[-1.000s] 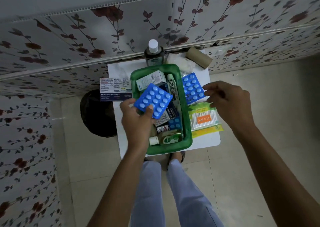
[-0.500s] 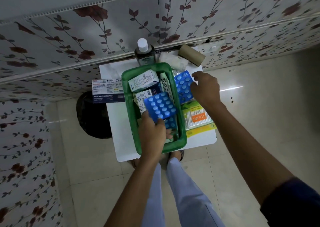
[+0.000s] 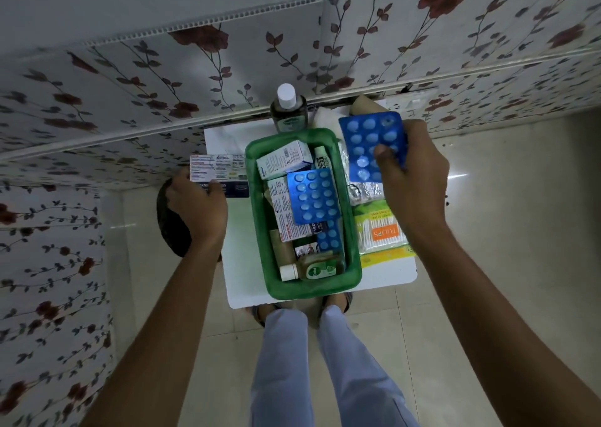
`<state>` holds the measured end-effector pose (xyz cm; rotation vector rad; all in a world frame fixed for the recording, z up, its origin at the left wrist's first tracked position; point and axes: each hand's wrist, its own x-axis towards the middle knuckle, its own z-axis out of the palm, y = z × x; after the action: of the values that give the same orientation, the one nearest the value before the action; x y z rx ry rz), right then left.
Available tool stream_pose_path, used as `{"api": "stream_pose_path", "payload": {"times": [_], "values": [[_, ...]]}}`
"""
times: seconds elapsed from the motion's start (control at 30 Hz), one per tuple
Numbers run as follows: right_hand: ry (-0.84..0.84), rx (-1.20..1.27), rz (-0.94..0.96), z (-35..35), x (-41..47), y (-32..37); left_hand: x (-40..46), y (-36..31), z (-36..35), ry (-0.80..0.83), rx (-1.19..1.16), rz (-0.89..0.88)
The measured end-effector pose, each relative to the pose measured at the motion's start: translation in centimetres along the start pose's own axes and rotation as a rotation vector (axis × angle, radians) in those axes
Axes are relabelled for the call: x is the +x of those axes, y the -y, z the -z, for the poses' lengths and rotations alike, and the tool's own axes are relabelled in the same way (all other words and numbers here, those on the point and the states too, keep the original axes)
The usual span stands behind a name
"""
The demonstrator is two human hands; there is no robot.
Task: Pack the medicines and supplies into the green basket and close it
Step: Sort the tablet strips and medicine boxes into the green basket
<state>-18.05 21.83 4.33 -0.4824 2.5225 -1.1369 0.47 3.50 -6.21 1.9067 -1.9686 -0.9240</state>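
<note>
The green basket (image 3: 354, 273) stands on a small white table (image 3: 240, 290), holding boxes, a tube, a small bottle and a blue blister pack (image 3: 313, 195) lying on top. My right hand (image 3: 411, 179) grips a second blue blister pack (image 3: 369, 140), lifted above the table to the right of the basket. My left hand (image 3: 198, 205) rests on the white and dark dressing box (image 3: 221, 169) at the table's left edge, fingers closed over its near side.
A dark bottle with a white cap (image 3: 287, 109) stands behind the basket, next to white gauze (image 3: 327, 117) and a brown roll (image 3: 361, 104). A cotton swab pack (image 3: 380, 231) and a silver strip (image 3: 366, 190) lie right of the basket. Floral wall panels sit close behind.
My left hand let go of the blue blister pack in the basket and moved left onto the dressing box. My right hand lifted the other blister pack off the table.
</note>
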Motion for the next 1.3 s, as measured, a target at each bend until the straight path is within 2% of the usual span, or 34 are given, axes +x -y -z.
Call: {"api": "stream_pose_path", "payload": {"times": [0.07,0.17,0.27,0.4,0.47,0.57,0.67,0.77,0.87,1.0,1.07,1.13,1.2,1.3], "values": [[0.067,0.124,0.006,-0.4,-1.9,1.5,0.8,0.7,-1.0,0.041,0.076,-0.001],[0.265,0.140,-0.014,-2.7,-3.8,2.2,1.5,1.0,-1.9,0.080,-0.015,0.061],[0.445,-0.023,0.021,-5.4,-4.5,1.5,2.7,1.8,-2.1,0.102,0.041,0.122],[0.599,-0.320,0.095,-6.6,-4.3,0.2,3.3,2.9,-1.8,0.139,0.103,0.041],[0.583,-0.326,0.142,-6.0,-4.3,0.0,2.9,2.5,-1.0,0.097,0.004,0.021],[0.473,-0.244,0.251,-4.3,-4.8,-0.4,1.6,1.0,1.2,-0.011,-0.258,0.191],[0.350,-0.142,0.235,-1.9,-5.5,-1.4,-1.6,-0.9,3.8,-0.056,-0.502,0.233],[0.222,-0.095,0.171,0.1,-5.1,-2.4,-5.9,-3.2,5.9,0.024,-0.693,0.177],[0.123,-0.029,0.063,0.8,-4.4,-2.9,-9.1,-4.4,6.0,0.089,-0.661,0.113],[0.021,0.103,-0.082,1.4,-3.9,-3.2,-11.5,-5.7,6.1,-0.046,-0.543,-0.058],[-0.015,0.122,-0.119,1.6,-3.7,-3.7,-12.0,-6.5,5.7,-0.059,-0.508,-0.150],[-0.020,0.123,-0.161,1.6,-3.6,-4.4,-12.6,-7.1,4.7,0.026,-0.517,-0.146],[-0.012,0.133,-0.205,1.4,-3.7,-5.1,-12.9,-7.3,3.3,0.199,-0.544,-0.071],[0.008,0.154,-0.239,1.1,-3.8,-5.9,-12.5,-6.6,1.4,0.420,-0.379,0.037]]}}
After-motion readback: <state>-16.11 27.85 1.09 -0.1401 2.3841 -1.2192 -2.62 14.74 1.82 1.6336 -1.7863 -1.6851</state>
